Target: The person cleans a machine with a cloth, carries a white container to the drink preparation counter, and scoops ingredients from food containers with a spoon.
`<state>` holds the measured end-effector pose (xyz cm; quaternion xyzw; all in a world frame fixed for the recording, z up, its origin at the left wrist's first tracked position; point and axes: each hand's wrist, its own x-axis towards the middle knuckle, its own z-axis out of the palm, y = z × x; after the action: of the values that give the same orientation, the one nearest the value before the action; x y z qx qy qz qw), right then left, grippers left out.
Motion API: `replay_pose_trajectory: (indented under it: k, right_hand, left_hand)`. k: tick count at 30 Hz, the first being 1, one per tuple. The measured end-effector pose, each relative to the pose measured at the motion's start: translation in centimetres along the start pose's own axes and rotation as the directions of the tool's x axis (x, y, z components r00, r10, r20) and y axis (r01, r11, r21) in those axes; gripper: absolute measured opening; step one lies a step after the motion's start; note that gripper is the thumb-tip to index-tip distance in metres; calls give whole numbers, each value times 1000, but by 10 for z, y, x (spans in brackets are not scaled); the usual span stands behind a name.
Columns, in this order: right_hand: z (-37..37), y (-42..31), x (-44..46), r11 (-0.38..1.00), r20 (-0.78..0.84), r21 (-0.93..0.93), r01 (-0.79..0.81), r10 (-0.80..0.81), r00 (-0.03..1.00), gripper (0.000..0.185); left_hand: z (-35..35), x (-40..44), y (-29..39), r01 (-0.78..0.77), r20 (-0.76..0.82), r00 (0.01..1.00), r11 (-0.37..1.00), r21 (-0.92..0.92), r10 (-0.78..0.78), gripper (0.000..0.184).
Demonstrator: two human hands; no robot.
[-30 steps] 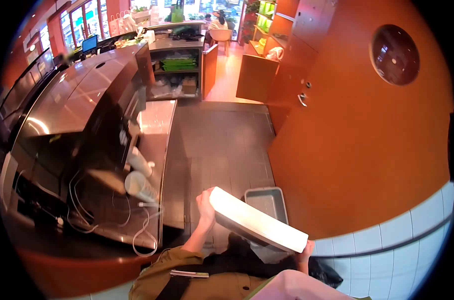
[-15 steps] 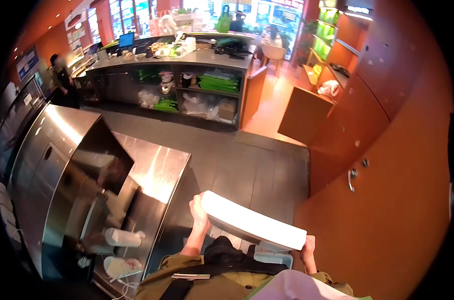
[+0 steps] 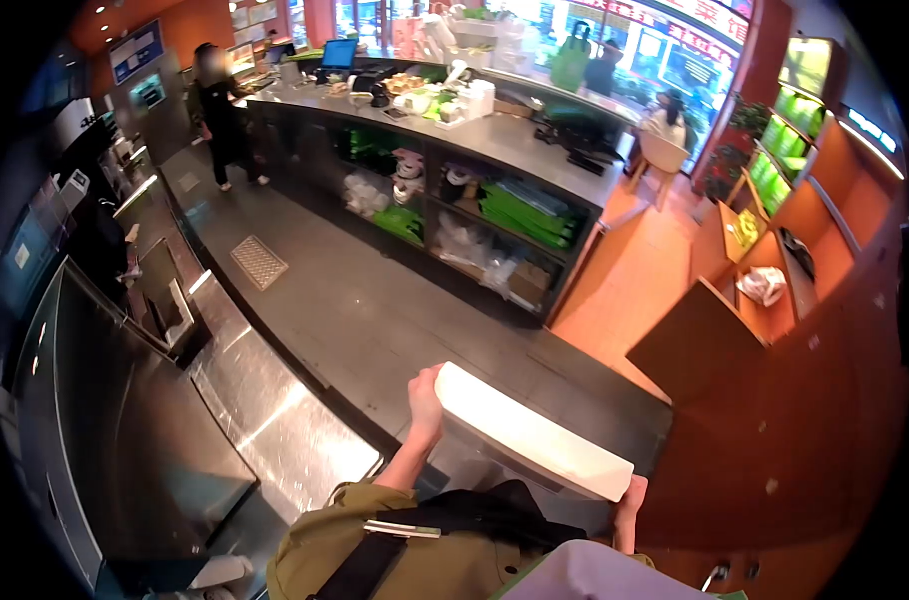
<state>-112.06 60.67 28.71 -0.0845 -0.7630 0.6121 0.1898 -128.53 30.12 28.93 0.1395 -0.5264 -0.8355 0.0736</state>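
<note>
A long white rectangular box (image 3: 535, 432) is held out in front of my body, sloping down to the right in the head view. Its top is bright and plain; what is inside, if anything, is hidden. My left hand (image 3: 426, 402) is closed on its left end. My right hand (image 3: 630, 505) grips the right end, with most of its fingers hidden behind the box. Beside my left forearm runs a steel worktop (image 3: 285, 405).
A long counter (image 3: 565, 160) with shelves of green bags (image 3: 525, 213) crosses ahead. A person in dark clothes (image 3: 225, 120) stands at its left end. Another sits on a chair (image 3: 665, 150) by the window. Dark floor (image 3: 375, 330) lies between the counters; a wooden flap (image 3: 697, 340) is at right.
My view has moved forward and swung left. The counter ahead looks nearer, and the steel appliance has slid back to the lower left. Both hands still hold the white box.
</note>
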Motion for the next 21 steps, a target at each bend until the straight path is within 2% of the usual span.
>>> replay_pose_trajectory:
  k: [3, 5, 8, 9, 10, 11, 12, 13, 14, 17, 20, 21]
  right_hand:
    - [21, 24, 90, 987, 122, 162, -23, 4, 993, 40]
    - [40, 37, 148, 962, 209, 262, -75, 20, 978, 39]
    - [75, 36, 244, 938, 456, 271, -215, 72, 887, 35]
    - [87, 42, 274, 938, 521, 271, -217, 47, 852, 31]
    - [105, 42, 305, 933, 559, 271, -236, 47, 828, 30]
    - [122, 38, 331, 929, 592, 265, -260, 56, 804, 30]
    - [138, 38, 355, 924, 621, 256, -285, 69, 780, 29]
    - [157, 38, 380, 914, 670, 265, -309, 56, 741, 28]
    - [178, 40, 403, 909, 688, 260, -326, 63, 723, 28]
    - [249, 47, 460, 909, 742, 225, -350, 72, 666, 28]
    - [331, 54, 503, 914, 728, 250, -320, 40, 684, 30]
    - [356, 43, 513, 928, 711, 275, -252, -20, 703, 31]
  left_hand:
    - [26, 61, -3, 9, -106, 994, 999, -52, -15, 38]
    - [30, 101, -4, -45, -142, 989, 996, -73, 34, 37]
    - [31, 153, -7, -119, -285, 954, 990, -78, 92, 35]
    - [35, 170, -2, -149, -344, 932, 986, -78, 114, 35]
    - [38, 187, 7, -176, -402, 906, 981, -79, 130, 36]
    - [39, 200, 18, -204, -414, 892, 979, -5, 184, 36]
    - [43, 212, 29, -189, -476, 868, 981, -49, 143, 35]
    - [44, 230, 34, -214, -497, 849, 977, -15, 179, 35]
    - [40, 248, 38, -242, -517, 828, 970, 22, 218, 35]
    - [17, 307, 54, -256, -513, 833, 966, -26, 207, 34]
    - [-15, 382, 60, -339, -614, 741, 941, 7, 271, 32]
    - [-22, 403, 72, -311, -596, 761, 950, 12, 257, 32]
